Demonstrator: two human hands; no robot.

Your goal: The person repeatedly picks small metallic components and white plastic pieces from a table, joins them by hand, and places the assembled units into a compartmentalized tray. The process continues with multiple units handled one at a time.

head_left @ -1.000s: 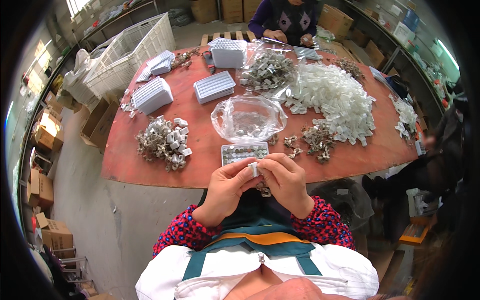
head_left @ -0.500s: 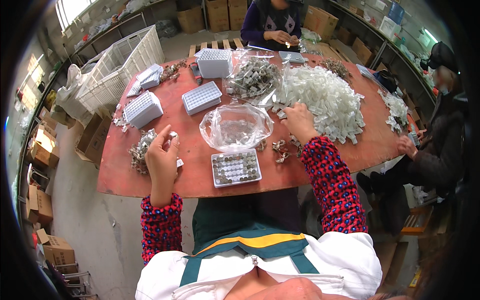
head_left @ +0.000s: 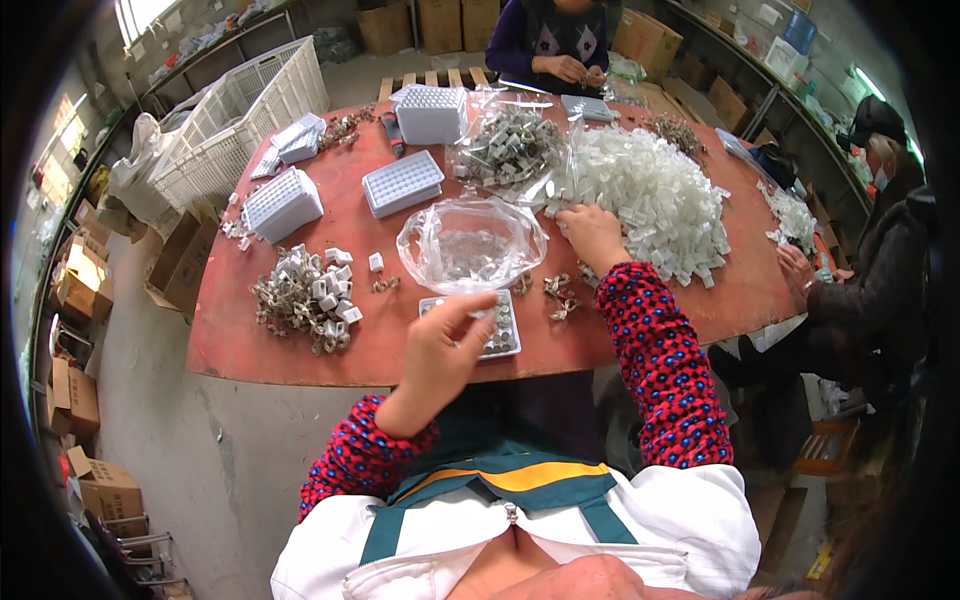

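Note:
My left hand point(head_left: 440, 350) is over a small white tray point(head_left: 512, 345) with round, coin-like grey discs point(head_left: 497, 340) in its cells. Its thumb and forefinger come together over the tray, and what they pinch is too small to make out. At the left edge of a big heap of translucent white plastic pieces point(head_left: 650, 200), my right hand point(head_left: 595, 238) has its fingers curled down, their tips partly hidden. An open clear plastic bag point(head_left: 470, 250) with small pieces inside stands behind the tray. To the left lies a pile of white pieces with grey-brown metal parts point(head_left: 305, 298).
White trays point(head_left: 402, 185) and tray stacks point(head_left: 283, 205) stand on the red table point(head_left: 350, 362). A bag of grey-white pieces point(head_left: 510, 150) lies farther back. One co-worker point(head_left: 555, 50) is across the table, another point(head_left: 870, 230) at the right. White plastic crates point(head_left: 245, 120) stand left.
My left hand has moved right, from the left pile to above the tray, uncovering that pile and a lone white piece. My right hand stays at the heap's edge, nearly unmoved.

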